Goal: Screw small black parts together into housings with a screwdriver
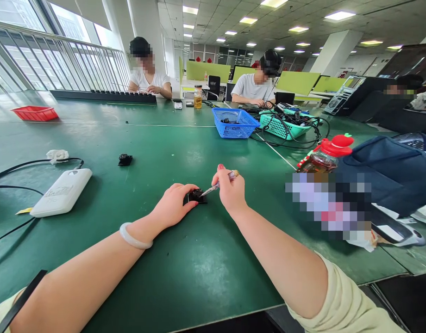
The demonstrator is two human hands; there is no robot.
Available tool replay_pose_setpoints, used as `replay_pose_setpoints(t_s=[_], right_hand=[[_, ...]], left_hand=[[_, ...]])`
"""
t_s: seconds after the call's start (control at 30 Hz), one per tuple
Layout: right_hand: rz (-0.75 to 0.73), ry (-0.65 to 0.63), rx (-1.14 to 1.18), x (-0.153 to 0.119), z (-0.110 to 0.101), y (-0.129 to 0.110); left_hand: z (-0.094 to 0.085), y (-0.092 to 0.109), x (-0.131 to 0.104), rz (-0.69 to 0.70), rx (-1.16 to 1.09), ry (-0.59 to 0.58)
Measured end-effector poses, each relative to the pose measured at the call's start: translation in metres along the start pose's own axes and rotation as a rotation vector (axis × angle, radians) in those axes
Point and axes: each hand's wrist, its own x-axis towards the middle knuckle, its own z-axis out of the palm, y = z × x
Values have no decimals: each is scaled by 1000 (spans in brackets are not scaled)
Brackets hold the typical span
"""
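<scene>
My left hand (174,203) is closed on a small black plastic part (198,196), thumb and fingers pinching its left side against the green table (136,273). In my right hand (231,190) is a screwdriver (215,187) with a clear handle and a thin metal shaft. Its shaft slants down to the left, and the tip meets the black part or lies very close to it. A similar small black part (125,160) sits on the table, further off to the left. Details of the part I hold are too small to make out.
A white power bank (62,193) with black cables lies left. Ahead stand a blue basket (235,124), a teal basket (285,126) with tangled cables, and a red tray (35,113). A red-lidded bottle (324,155) and dark blue bag (390,171) are right. Two people sit opposite.
</scene>
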Motion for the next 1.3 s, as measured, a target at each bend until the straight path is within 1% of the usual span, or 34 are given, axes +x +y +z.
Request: replay_pose_setpoints(t_s=[0.1, 0.17, 0.27, 0.47, 0.7, 0.87, 0.97, 1.13, 1.23, 1.3], right_hand=[[105, 143, 20, 3, -2, 0], [173, 186, 19, 6, -4, 2], [205, 190, 4, 7, -4, 6], [178, 164, -28, 6, -3, 7], [270, 220, -25, 9, -2, 10], [307, 261, -56, 8, 0, 8], [254, 240, -93, 6, 1, 4], [46, 171, -166, -3, 4, -1], [-79, 91, -162, -9, 7, -5], [-128, 40, -138, -10, 7, -5]], left_hand=[[0, 0, 0, -4, -5, 0], [0, 1, -1, -14, -8, 1], [-1, 1, -1, -19, -4, -10], [0, 0, 0, -15, -4, -13], [0, 1, 0, -12, -10, -5], [0, 0, 0, -6, -2, -8], [0, 0, 0, -4, 2, -7], [0, -1, 1, -6, 1, -20], [0, 0, 1, -3, -2, -21], [0, 0, 1, 5, -3, -18]])
